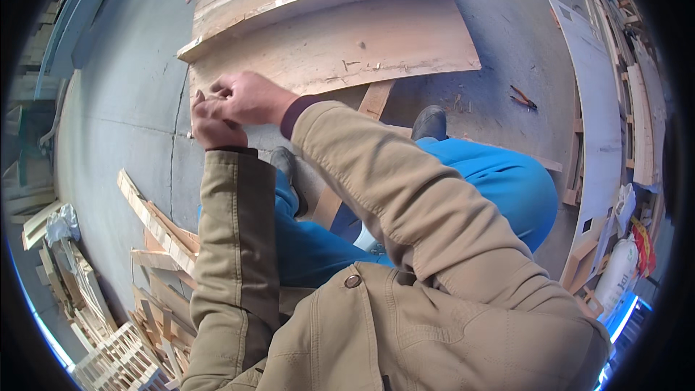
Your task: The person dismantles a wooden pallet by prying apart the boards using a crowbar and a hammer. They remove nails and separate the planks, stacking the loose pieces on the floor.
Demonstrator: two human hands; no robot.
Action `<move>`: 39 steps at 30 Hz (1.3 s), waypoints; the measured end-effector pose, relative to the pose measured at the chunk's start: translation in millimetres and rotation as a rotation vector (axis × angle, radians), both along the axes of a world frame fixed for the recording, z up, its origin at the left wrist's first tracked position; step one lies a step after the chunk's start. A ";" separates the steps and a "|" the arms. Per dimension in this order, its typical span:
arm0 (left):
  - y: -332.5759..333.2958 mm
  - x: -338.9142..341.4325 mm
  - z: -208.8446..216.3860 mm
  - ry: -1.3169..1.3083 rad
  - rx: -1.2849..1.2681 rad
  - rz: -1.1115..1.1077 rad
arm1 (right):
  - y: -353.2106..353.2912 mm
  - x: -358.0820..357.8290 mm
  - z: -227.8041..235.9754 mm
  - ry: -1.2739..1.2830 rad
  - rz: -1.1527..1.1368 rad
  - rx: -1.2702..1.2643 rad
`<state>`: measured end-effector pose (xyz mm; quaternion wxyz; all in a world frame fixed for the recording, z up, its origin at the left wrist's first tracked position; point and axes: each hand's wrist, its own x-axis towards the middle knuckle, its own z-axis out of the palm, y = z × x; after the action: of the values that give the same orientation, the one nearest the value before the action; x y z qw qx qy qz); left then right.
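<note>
Both my hands meet at the near left corner of a wooden panel (304,58) that has long boards fixed across it. My left hand (217,132) is lower, its fingers curled and closed. Just above it, my right hand (253,98) is closed too, its fingertips against the left hand's. Anything pinched between them is hidden or too small to make out. Along the panel's near edge lie small wood splinters (351,65). A raised board (318,1) runs across the panel beyond my hands.
Pincers (523,98) with orange handles lie on the concrete floor at right, near scattered chips. Scrap boards (163,228) are heaped at lower left. A long white panel (597,130) and stacked timber line the right side. My shoes (431,123) are close to the panel's near edge.
</note>
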<state>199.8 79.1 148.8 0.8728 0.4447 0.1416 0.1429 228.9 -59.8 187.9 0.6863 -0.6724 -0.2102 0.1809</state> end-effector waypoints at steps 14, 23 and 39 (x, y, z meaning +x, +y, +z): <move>48.1 -11.0 -63.3 0.006 0.101 -0.022 | 23.2 -6.5 15.9 0.023 0.081 -0.170; -12.1 -35.2 -39.0 -0.063 0.122 -0.083 | -22.7 -30.3 18.5 0.065 0.020 -0.037; -41.9 -51.1 -49.7 -0.435 0.127 -0.380 | -39.7 -62.3 11.9 0.204 0.011 0.058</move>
<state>148.7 37.2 99.1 0.8641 0.4761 -0.1437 0.0776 166.6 -99.4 199.8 0.7224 -0.6291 -0.1481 0.2458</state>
